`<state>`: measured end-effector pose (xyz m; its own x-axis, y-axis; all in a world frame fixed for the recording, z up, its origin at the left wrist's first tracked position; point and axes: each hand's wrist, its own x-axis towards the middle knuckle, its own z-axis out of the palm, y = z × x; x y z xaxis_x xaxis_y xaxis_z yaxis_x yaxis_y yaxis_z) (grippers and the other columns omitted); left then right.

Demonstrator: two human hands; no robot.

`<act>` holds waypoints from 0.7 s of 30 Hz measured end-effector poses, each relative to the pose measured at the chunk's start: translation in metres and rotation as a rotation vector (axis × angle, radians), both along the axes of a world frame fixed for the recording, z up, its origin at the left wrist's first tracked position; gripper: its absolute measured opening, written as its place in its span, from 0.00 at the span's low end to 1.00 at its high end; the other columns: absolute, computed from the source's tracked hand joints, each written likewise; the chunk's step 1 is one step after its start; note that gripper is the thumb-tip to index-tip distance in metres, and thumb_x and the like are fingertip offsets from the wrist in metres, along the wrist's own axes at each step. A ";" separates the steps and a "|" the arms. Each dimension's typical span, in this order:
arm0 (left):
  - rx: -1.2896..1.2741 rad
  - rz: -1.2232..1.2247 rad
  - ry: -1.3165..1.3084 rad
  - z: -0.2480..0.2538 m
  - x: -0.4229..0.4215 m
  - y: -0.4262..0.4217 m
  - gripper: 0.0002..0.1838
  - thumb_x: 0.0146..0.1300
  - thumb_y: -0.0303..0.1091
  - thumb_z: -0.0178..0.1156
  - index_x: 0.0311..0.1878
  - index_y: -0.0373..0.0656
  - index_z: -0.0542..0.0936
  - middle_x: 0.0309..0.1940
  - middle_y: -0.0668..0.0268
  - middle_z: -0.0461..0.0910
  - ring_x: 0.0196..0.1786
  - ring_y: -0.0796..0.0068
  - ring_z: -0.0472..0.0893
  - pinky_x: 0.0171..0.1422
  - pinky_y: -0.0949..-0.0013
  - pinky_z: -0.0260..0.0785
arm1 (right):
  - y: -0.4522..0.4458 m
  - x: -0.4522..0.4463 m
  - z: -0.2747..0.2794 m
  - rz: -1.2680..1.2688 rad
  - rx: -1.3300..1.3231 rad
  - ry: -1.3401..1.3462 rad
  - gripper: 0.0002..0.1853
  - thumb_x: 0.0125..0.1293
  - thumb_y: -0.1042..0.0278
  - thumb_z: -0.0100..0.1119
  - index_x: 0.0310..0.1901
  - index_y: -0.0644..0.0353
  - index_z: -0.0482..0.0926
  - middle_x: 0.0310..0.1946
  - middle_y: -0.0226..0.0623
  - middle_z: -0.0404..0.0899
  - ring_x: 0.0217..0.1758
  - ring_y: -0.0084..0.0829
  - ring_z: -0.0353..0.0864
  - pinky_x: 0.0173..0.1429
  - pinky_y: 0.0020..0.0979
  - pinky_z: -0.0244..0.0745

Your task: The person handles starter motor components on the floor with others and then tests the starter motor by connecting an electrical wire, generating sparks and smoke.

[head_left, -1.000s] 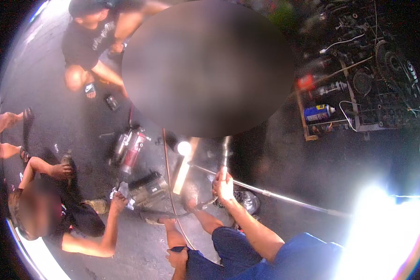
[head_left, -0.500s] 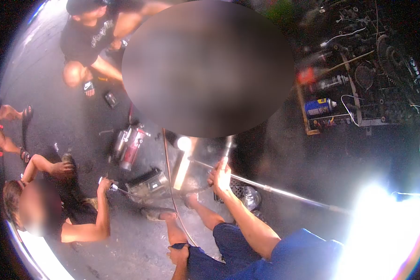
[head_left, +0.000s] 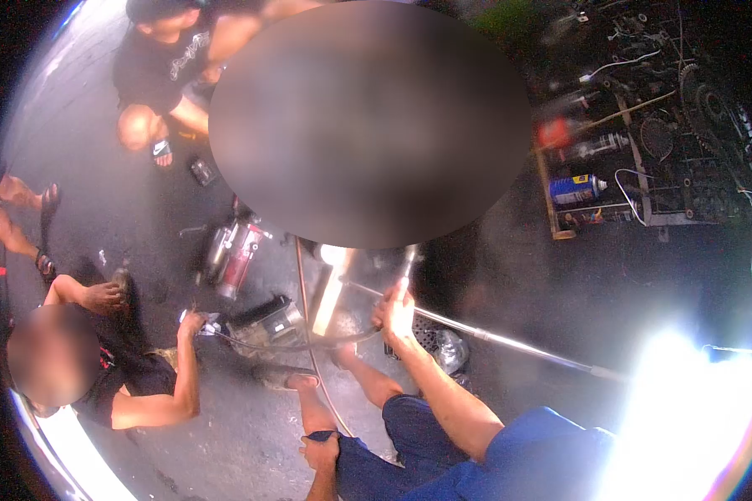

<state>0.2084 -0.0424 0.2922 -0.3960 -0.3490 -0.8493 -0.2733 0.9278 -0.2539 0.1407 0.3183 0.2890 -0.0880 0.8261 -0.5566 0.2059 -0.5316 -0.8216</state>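
Observation:
My right hand (head_left: 395, 319) is closed around a slim shiny metal tool (head_left: 406, 274), thumb along it. The tool's upper end runs into the blurred area, so I cannot tell its kind. Behind that hand crosses a long silver bar (head_left: 485, 336), slanting down to the right. My left hand (head_left: 321, 452) rests at my knee, its fingers curled over the hem of my blue shorts (head_left: 359, 468). Left of my right hand stands a bright white light bar (head_left: 330, 302). A brown hose (head_left: 307, 334) passes down between it and a metal housing (head_left: 280, 321).
At left a crouching co-worker's hand (head_left: 194, 322) holds a pale object with a dark hose (head_left: 263, 344). Another person (head_left: 163, 71) crouches at upper left. A red and silver cylinder unit (head_left: 241, 259) lies on the floor. At right are a blue spray can (head_left: 576, 189) and stacked metal parts (head_left: 698, 179).
The co-worker's dark hose now stretches right towards my right arm, and their head has turned. My view has shifted slightly. Both my hands keep their places.

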 end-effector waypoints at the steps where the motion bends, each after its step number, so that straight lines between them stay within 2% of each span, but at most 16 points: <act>1: 0.002 0.002 0.003 -0.002 0.001 -0.002 0.56 0.42 0.55 0.75 0.71 0.40 0.58 0.64 0.42 0.65 0.62 0.44 0.75 0.64 0.50 0.72 | 0.000 0.004 -0.004 0.004 0.003 0.004 0.28 0.73 0.33 0.41 0.30 0.53 0.63 0.13 0.23 0.53 0.11 0.19 0.50 0.13 0.26 0.51; 3: 0.019 -0.001 -0.009 -0.004 0.000 -0.005 0.56 0.42 0.55 0.75 0.71 0.40 0.58 0.63 0.41 0.66 0.61 0.43 0.75 0.64 0.50 0.72 | 0.003 0.006 -0.001 0.010 0.008 0.011 0.28 0.73 0.33 0.41 0.30 0.52 0.63 0.13 0.23 0.53 0.11 0.19 0.51 0.13 0.26 0.50; 5: 0.049 -0.010 -0.043 -0.016 0.001 -0.017 0.55 0.43 0.55 0.74 0.71 0.40 0.59 0.63 0.41 0.66 0.61 0.43 0.75 0.64 0.50 0.72 | 0.012 0.013 -0.015 0.063 0.099 -0.168 0.32 0.74 0.33 0.36 0.28 0.55 0.69 0.16 0.27 0.64 0.16 0.23 0.62 0.19 0.30 0.60; 7: 0.063 -0.022 -0.061 -0.036 0.012 -0.027 0.55 0.43 0.56 0.74 0.70 0.40 0.59 0.62 0.41 0.67 0.61 0.43 0.76 0.64 0.51 0.72 | 0.019 0.013 -0.007 0.009 0.018 -0.013 0.30 0.74 0.33 0.37 0.32 0.54 0.73 0.17 0.26 0.68 0.18 0.22 0.66 0.21 0.30 0.65; 8: 0.069 -0.029 -0.067 -0.042 0.014 -0.037 0.55 0.43 0.57 0.73 0.70 0.40 0.59 0.61 0.41 0.67 0.61 0.43 0.76 0.64 0.51 0.72 | 0.026 0.010 -0.010 -0.015 0.035 -0.005 0.27 0.74 0.35 0.40 0.35 0.53 0.74 0.18 0.26 0.67 0.18 0.21 0.65 0.22 0.30 0.65; 9: 0.055 -0.022 -0.068 -0.028 0.004 -0.027 0.55 0.42 0.59 0.73 0.70 0.40 0.59 0.60 0.42 0.68 0.60 0.43 0.76 0.63 0.50 0.72 | 0.034 0.008 -0.014 -0.037 0.053 0.003 0.24 0.75 0.38 0.44 0.37 0.52 0.75 0.18 0.25 0.67 0.18 0.21 0.64 0.24 0.30 0.66; 11: 0.051 -0.013 -0.071 -0.016 -0.003 -0.016 0.56 0.42 0.59 0.73 0.70 0.41 0.59 0.60 0.43 0.68 0.60 0.43 0.76 0.63 0.49 0.72 | 0.065 -0.001 -0.034 -0.010 0.100 -0.180 0.30 0.75 0.35 0.38 0.38 0.55 0.78 0.19 0.30 0.71 0.21 0.26 0.70 0.28 0.36 0.70; 14: 0.049 -0.010 -0.057 -0.019 0.007 -0.013 0.56 0.41 0.60 0.73 0.71 0.41 0.59 0.60 0.43 0.67 0.60 0.43 0.76 0.62 0.48 0.72 | 0.092 -0.027 0.006 0.228 0.170 -0.402 0.36 0.74 0.32 0.34 0.40 0.61 0.80 0.22 0.39 0.77 0.27 0.35 0.77 0.34 0.43 0.73; 17: 0.018 -0.038 -0.038 -0.022 0.011 -0.009 0.57 0.42 0.60 0.73 0.71 0.42 0.58 0.61 0.43 0.67 0.61 0.43 0.75 0.63 0.48 0.72 | 0.134 -0.034 -0.037 0.251 -0.067 -0.499 0.40 0.73 0.31 0.32 0.42 0.66 0.81 0.27 0.46 0.81 0.31 0.42 0.81 0.37 0.45 0.75; 18: 0.003 -0.051 -0.032 -0.023 0.013 -0.008 0.57 0.42 0.60 0.72 0.72 0.42 0.58 0.61 0.43 0.67 0.61 0.44 0.75 0.63 0.48 0.71 | 0.142 -0.037 -0.047 0.259 -0.030 -0.508 0.41 0.73 0.31 0.32 0.43 0.67 0.81 0.28 0.48 0.81 0.32 0.43 0.82 0.39 0.46 0.75; 20: 0.023 -0.044 -0.041 -0.025 0.009 -0.012 0.57 0.42 0.61 0.72 0.72 0.42 0.58 0.62 0.43 0.66 0.62 0.43 0.75 0.64 0.48 0.71 | 0.149 -0.044 -0.057 0.269 0.052 -0.532 0.43 0.72 0.30 0.31 0.46 0.69 0.81 0.30 0.51 0.83 0.34 0.45 0.83 0.42 0.46 0.76; 21: 0.030 -0.039 -0.041 -0.026 0.009 -0.012 0.57 0.42 0.61 0.72 0.72 0.43 0.58 0.62 0.43 0.66 0.62 0.43 0.75 0.64 0.48 0.71 | 0.150 -0.054 -0.037 0.264 -0.076 -0.550 0.44 0.73 0.30 0.30 0.46 0.71 0.81 0.34 0.54 0.84 0.39 0.49 0.85 0.47 0.48 0.76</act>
